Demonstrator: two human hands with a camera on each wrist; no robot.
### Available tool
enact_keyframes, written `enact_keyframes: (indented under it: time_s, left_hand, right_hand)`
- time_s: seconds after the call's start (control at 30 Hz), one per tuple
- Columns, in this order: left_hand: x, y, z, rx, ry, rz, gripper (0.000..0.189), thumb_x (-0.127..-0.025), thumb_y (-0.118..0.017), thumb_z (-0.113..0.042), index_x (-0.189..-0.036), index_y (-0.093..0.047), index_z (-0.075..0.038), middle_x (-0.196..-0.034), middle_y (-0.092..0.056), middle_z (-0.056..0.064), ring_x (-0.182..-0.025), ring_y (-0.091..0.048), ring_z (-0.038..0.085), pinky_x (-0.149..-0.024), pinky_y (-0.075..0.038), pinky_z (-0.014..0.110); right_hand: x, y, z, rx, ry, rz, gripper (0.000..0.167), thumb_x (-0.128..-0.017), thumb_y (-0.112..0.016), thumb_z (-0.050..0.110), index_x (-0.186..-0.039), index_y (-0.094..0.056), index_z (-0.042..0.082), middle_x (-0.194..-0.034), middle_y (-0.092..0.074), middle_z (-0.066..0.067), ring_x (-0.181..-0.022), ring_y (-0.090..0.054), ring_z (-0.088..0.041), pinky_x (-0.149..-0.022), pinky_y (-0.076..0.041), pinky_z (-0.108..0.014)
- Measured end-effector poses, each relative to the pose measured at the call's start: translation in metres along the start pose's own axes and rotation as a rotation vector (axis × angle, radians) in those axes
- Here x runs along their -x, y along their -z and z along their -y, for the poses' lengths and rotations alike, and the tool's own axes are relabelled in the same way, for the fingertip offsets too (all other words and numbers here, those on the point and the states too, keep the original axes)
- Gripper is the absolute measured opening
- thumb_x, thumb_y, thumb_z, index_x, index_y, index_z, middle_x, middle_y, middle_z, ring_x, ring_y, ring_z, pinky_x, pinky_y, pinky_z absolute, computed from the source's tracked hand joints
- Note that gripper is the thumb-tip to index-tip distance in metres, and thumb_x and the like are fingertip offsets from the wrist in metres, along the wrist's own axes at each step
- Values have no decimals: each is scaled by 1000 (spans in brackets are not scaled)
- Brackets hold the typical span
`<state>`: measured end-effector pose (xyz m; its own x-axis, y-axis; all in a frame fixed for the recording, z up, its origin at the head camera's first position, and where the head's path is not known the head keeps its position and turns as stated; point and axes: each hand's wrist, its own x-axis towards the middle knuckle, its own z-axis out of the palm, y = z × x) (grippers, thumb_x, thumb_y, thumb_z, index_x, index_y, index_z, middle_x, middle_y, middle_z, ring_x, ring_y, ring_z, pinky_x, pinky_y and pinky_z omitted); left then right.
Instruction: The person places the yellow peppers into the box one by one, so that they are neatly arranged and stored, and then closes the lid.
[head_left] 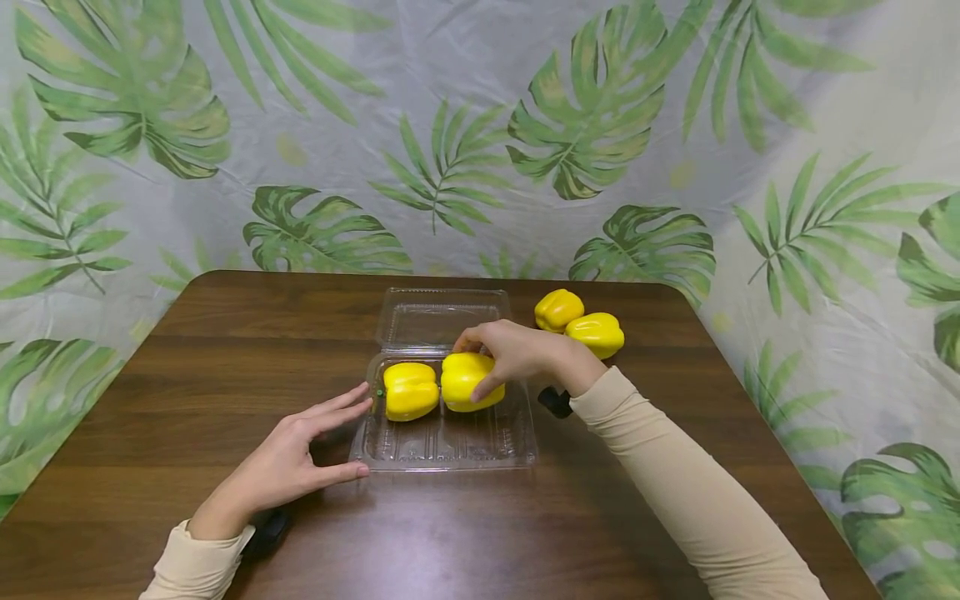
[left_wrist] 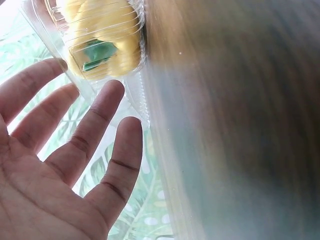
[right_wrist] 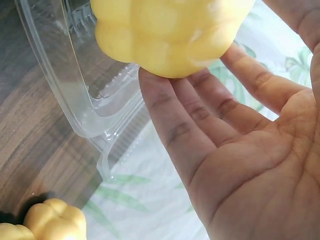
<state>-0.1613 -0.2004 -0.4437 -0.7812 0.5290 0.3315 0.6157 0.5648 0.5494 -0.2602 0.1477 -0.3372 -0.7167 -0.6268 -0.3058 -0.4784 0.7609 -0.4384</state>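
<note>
A clear plastic clamshell container (head_left: 450,450) lies with its lid (head_left: 442,325) folded back on the wooden table. One yellow bell pepper (head_left: 410,392) sits in its left half, and its green stem shows through the plastic in the left wrist view. My right hand (head_left: 517,354) grips a second yellow bell pepper (head_left: 467,382) over the right half, thumb in front and fingers behind; whether it touches the container floor I cannot tell. At the container's left side is my left hand (head_left: 288,454), its fingers spread and fairly straight, fingertips at the rim.
Two more yellow bell peppers (head_left: 558,311) (head_left: 595,335) lie on the table (head_left: 247,350) behind my right hand, right of the lid. A leaf-patterned cloth (head_left: 450,150) hangs just beyond the table's far edge.
</note>
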Motion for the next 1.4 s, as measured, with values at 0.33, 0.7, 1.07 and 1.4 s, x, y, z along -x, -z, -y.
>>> enact_keyframes:
  time_s: [0.33,0.7,1.07,1.4]
  left_hand:
    - [0,0,1,10,1,-5,79,-84,-93,-44,-151,-64,-14,-166,-53,5,-146,-58,35,-114,-27,5]
    - [1,-1,4,8,1,-4,78,-84,-93,-45,-151,-64,-15,-166,-52,5,-146,-58,34,-114,-27,5]
    - [2,1,1,5,9,-7,79,-84,-92,-47,-152,-64,-17,-166,-52,2,-145,-59,34,-113,-27,3]
    - [1,0,0,10,-7,-17,79,-83,-93,-43,-152,-63,-17,-166,-53,4,-144,-59,37,-112,-25,0]
  right_hand:
    - [-5,-7,3,18,13,8,74,-86,-93,33,-148,-61,9,-148,-66,-12,-139,-62,-30,-118,-51,-44]
    - [-7,-11,4,110,39,-15,76,-87,-92,35,-151,-60,9,-141,-63,-12,-135,-59,-30,-116,-51,-43]
    - [-5,-15,2,114,26,-27,73,-88,-91,33,-151,-61,12,-130,-60,-10,-114,-54,-23,-104,-52,-40]
    - [-3,-16,1,105,10,-40,72,-89,-91,32,-151,-60,12,-136,-60,-12,-120,-56,-25,-107,-52,-42]
